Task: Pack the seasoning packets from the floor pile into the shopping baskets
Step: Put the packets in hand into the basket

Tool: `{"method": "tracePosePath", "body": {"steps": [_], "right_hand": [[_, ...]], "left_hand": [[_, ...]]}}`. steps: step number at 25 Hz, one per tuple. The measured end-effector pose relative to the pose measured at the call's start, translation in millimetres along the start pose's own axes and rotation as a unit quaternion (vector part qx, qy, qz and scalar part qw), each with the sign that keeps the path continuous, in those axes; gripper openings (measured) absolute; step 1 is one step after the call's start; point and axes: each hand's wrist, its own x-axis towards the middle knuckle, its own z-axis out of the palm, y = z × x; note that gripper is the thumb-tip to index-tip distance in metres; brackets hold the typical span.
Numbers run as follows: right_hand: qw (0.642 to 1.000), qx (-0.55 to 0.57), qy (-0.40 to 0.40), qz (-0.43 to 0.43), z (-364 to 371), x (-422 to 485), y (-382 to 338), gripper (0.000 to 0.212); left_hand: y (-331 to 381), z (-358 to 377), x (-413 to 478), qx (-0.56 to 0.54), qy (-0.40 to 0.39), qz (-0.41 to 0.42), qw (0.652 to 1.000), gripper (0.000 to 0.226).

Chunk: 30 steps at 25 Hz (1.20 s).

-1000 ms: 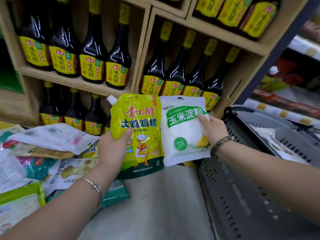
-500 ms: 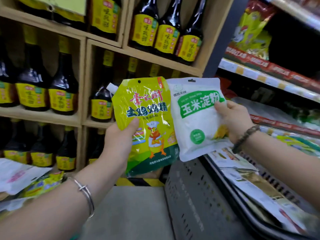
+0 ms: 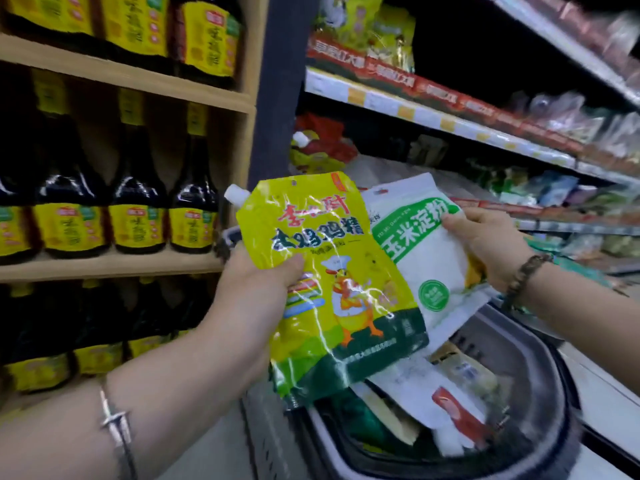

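My left hand (image 3: 258, 282) grips a yellow-green spouted pouch of chicken seasoning (image 3: 332, 282) by its left edge. My right hand (image 3: 488, 244) pinches a white starch packet with a green label (image 3: 429, 258) by its right edge. Both packets hang tilted, side by side, over a grey shopping basket (image 3: 540, 386). Several packets (image 3: 446, 403) lie inside the basket. The floor pile is out of view.
A wooden shelf (image 3: 114, 261) of dark sauce bottles (image 3: 135, 206) stands at the left. Metal store shelves (image 3: 433, 123) with packaged goods run along the right. Pale floor (image 3: 207, 455) shows beside the basket.
The view has swung right, away from the floor pile. Both hands have carried their packets rightward until they hang over the basket, tilting more.
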Motion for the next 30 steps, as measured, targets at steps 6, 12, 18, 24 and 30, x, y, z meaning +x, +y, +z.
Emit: {"method": "tracePosePath", "body": {"steps": [6,12,18,24,30], "right_hand": [[0.995,-0.044,-0.053,0.075,-30,9,56,0.02],[0.962,-0.234,-0.111,0.084,-27,0,116,0.034],[0.886,-0.425,-0.166,-0.083,-17,7,100,0.061],[0.793,-0.505,-0.332,-0.072,15,-4,124,0.057],[0.752,-0.519,-0.403,-0.055,12,-26,124,0.103]], "left_hand": [[-39,42,14,0.194,0.01,-0.026,0.981,0.051],[-51,56,5,0.394,-0.052,-0.125,0.909,0.064],[-55,58,17,0.721,-0.197,0.106,0.655,0.082],[-85,70,38,0.783,-0.281,-0.054,0.552,0.095],[-90,70,17,0.799,-0.289,-0.023,0.527,0.093]]}}
